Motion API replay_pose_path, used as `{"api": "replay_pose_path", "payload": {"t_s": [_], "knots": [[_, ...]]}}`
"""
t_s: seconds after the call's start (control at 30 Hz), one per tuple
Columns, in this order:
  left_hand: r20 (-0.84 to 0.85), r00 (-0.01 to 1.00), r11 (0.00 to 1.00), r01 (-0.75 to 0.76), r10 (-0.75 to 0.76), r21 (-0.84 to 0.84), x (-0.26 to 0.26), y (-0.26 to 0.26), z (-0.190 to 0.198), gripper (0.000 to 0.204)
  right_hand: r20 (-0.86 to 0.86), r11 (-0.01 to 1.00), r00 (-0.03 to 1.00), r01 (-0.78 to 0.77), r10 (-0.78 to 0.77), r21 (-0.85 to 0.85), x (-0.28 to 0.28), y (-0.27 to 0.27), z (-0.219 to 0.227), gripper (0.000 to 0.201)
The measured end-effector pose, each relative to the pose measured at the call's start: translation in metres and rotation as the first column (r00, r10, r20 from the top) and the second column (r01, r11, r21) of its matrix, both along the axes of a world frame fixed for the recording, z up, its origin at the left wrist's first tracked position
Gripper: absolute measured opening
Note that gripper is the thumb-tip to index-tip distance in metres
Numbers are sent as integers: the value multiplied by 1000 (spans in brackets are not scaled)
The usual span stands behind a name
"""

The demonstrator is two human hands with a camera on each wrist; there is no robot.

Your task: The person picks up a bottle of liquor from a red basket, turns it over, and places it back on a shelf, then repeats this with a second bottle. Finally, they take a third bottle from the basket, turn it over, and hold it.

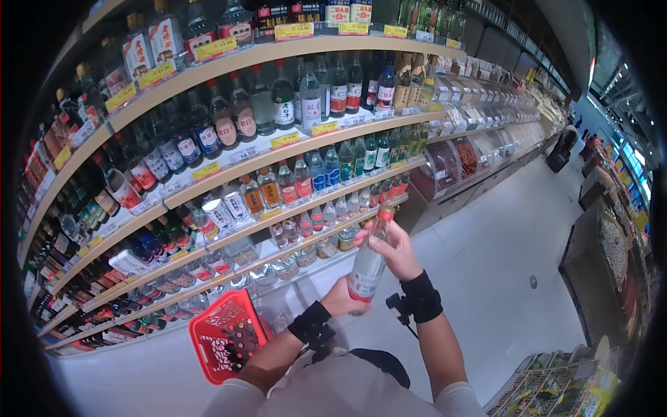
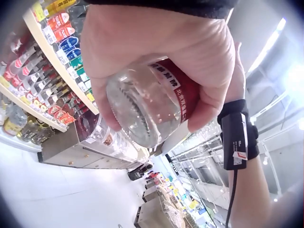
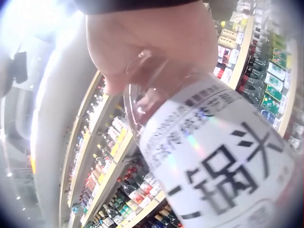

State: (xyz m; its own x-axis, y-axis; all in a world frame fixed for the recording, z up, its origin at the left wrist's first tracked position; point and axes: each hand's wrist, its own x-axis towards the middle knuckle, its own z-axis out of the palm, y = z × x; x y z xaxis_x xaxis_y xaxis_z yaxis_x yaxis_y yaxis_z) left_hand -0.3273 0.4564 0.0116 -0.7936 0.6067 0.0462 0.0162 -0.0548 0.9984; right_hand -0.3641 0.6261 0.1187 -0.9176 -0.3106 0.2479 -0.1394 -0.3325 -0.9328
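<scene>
A clear glass liquor bottle (image 1: pixel 368 267) with a red cap and a white and red label is held tilted in front of the body. My left hand (image 1: pixel 340 297) grips it round the base; in the left wrist view its fingers wrap the red lower label, and the glass bottom (image 2: pixel 137 114) faces that camera. Higher up, my right hand (image 1: pixel 392 250) holds the neck just under the cap. Large black characters on the white label (image 3: pixel 213 161) fill the right wrist view, where the right fingers are partly hidden behind the glass.
Curved shelves (image 1: pixel 278 149) full of bottles with yellow price tags stand ahead and to the left. A red shopping basket (image 1: pixel 201 340) holding small dark bottles is on the floor at left. Bulk-food bins (image 1: pixel 445 167) continue the shelving, and a wire rack (image 1: pixel 549 386) stands at lower right.
</scene>
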Motion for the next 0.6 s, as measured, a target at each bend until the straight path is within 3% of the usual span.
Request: {"api": "replay_pose_path", "payload": {"t_s": [0.13,0.27,0.4,0.5,0.6], "knots": [[90,990,980,90,-107,176,-50,-7,24,59,81,996,996,-22,29,-86,-44,4,21,45],[218,937,922,190,-273,338,-82,-10,25,64,22,999,1000,19,-20,36,-88,9,14,45],[302,857,826,220,-418,519,-101,-15,35,66,17,994,996,-81,82,-72,-113,9,14,44],[304,883,864,188,-357,467,-118,-18,31,66,156,996,985,-58,67,-60,-122,-2,32,46],[281,907,875,163,-314,455,-131,-27,37,55,167,992,979,-107,117,-67,-143,-9,28,46]]}}
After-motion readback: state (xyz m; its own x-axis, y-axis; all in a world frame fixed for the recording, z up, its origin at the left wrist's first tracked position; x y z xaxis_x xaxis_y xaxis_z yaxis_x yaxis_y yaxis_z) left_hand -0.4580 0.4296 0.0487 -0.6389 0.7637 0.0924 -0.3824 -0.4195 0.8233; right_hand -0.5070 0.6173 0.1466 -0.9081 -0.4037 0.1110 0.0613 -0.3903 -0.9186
